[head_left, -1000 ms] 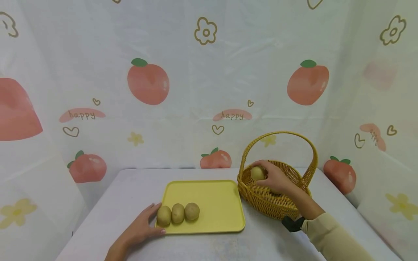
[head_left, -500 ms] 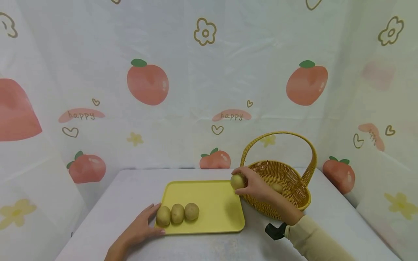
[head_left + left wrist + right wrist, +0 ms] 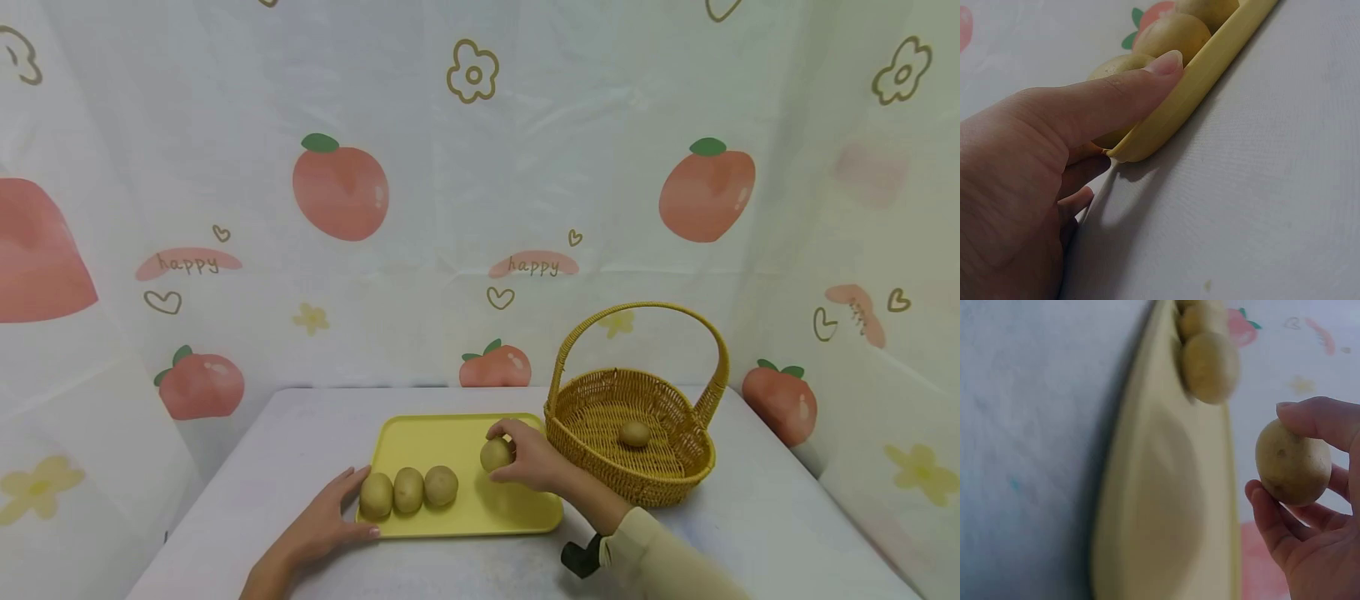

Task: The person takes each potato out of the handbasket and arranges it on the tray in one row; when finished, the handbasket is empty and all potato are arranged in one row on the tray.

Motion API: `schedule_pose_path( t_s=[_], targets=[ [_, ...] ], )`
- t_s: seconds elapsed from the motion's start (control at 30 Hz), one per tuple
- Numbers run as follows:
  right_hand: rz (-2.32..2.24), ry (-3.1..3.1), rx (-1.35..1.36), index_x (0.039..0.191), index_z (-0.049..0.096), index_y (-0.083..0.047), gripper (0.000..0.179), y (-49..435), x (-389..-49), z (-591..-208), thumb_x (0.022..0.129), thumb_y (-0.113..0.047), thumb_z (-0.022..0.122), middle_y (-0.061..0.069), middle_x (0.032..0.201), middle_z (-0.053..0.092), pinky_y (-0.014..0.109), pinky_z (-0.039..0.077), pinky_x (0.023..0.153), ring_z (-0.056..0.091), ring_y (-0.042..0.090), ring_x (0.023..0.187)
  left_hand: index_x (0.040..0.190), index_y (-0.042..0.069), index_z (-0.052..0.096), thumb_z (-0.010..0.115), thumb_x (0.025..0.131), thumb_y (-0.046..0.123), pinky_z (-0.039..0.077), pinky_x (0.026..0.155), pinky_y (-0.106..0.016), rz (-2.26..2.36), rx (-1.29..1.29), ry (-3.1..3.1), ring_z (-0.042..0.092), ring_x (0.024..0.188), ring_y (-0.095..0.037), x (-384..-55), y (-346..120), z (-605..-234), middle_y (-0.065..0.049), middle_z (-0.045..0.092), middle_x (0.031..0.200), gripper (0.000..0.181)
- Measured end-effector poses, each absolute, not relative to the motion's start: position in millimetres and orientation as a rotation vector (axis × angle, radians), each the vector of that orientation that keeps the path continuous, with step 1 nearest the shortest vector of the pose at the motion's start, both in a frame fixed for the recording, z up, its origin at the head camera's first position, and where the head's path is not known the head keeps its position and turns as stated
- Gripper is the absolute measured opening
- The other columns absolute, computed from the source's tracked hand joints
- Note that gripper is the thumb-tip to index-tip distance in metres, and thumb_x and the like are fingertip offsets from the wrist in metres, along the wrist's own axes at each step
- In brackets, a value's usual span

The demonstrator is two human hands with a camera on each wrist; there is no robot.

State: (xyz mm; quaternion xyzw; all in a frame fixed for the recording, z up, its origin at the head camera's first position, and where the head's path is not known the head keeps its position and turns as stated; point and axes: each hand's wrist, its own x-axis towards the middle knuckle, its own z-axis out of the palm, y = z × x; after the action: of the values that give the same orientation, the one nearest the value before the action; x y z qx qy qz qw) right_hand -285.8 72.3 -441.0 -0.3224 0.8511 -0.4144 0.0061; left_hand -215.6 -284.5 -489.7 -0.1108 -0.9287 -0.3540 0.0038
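My right hand (image 3: pixel 528 458) pinches a small potato (image 3: pixel 497 456) between thumb and fingertips, raised over the right half of the yellow tray (image 3: pixel 457 433). In the right wrist view that potato (image 3: pixel 1293 462) shows brown skin with small eyes. Three more potatoes stand in a row along the tray's front left: the left one (image 3: pixel 377 497), the middle one (image 3: pixel 408 490) and the right one (image 3: pixel 442 486). At the tray's front left corner, my left hand (image 3: pixel 326 518) holds the rim, thumb along the front edge and fingers at the left side, as the left wrist view (image 3: pixel 1116 100) also shows.
A wicker basket (image 3: pixel 600 479) with a tall arched handle stands just right of the tray. One potato (image 3: pixel 634 433) lies inside it. White cloth covers the table (image 3: pixel 450 571), and a printed curtain (image 3: pixel 420 333) rises behind it.
My right hand has carried the potato out of the basket, leftward and down over the tray. The left hand and the potatoes in the row have stayed put.
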Motion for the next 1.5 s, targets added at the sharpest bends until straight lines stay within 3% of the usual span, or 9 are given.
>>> schedule_pose_path(
  t_s=[0.17,0.43,0.9,1.07,1.5],
  targets=[
    [-1.294,2.67,-1.018,0.11,0.06,-0.008,0.045,56.8,-287.0,-456.1,0.072,-0.01,0.084,0.0,0.106,0.057,0.026,0.049,0.072,0.054,0.012,0.082,0.145,-0.001,0.041,0.085,0.066,0.044,0.02,0.106,-0.069,-1.106,-0.353,-2.905,0.027,0.135,-0.054,-215.2,-284.3,-489.2,-0.035,0.032,0.147,0.101],
    [-1.217,2.649,-1.022,0.113,0.06,-0.007,0.048,41.0,-285.8,-470.4,0.072,-0.013,0.084,-0.006,0.103,0.06,0.028,0.048,0.08,0.055,0.012,0.093,0.145,-0.001,0.041,0.085,0.067,0.042,0.02,0.106,-0.069,-1.1,-0.362,-2.909,0.026,0.134,-0.055,-214.2,-284.8,-487.8,-0.036,0.031,0.147,0.1],
    [-1.117,2.617,-1.013,0.135,0.053,-0.009,0.066,42.7,-280.9,-469.9,0.075,-0.01,0.082,0.009,0.124,0.06,0.038,0.043,0.099,0.054,0.023,0.117,0.146,-0.001,0.04,0.085,0.068,0.041,0.021,0.106,-0.069,-1.099,-0.353,-2.928,0.026,0.135,-0.055,-211.5,-285.2,-484.5,-0.036,0.03,0.147,0.099],
    [-1.122,2.641,-0.995,0.133,0.055,-0.01,0.065,43.1,-281.1,-472.3,0.073,-0.006,0.081,0.006,0.121,0.062,0.035,0.043,0.098,0.056,0.018,0.115,0.146,0.0,0.04,0.085,0.068,0.044,0.02,0.107,-0.068,-1.116,-0.342,-2.924,0.025,0.135,-0.054,-212.9,-284.9,-485.1,-0.035,0.03,0.147,0.1],
    [-1.21,2.625,-0.96,0.132,0.057,-0.011,0.062,32.1,-275.7,-473.2,0.076,-0.015,0.084,0.003,0.118,0.063,0.035,0.045,0.095,0.055,0.016,0.112,0.145,-0.001,0.04,0.085,0.068,0.041,0.02,0.107,-0.069,-1.103,-0.378,-2.91,0.025,0.135,-0.055,-212.8,-283.8,-485.7,-0.036,0.031,0.147,0.099]
  ],
)
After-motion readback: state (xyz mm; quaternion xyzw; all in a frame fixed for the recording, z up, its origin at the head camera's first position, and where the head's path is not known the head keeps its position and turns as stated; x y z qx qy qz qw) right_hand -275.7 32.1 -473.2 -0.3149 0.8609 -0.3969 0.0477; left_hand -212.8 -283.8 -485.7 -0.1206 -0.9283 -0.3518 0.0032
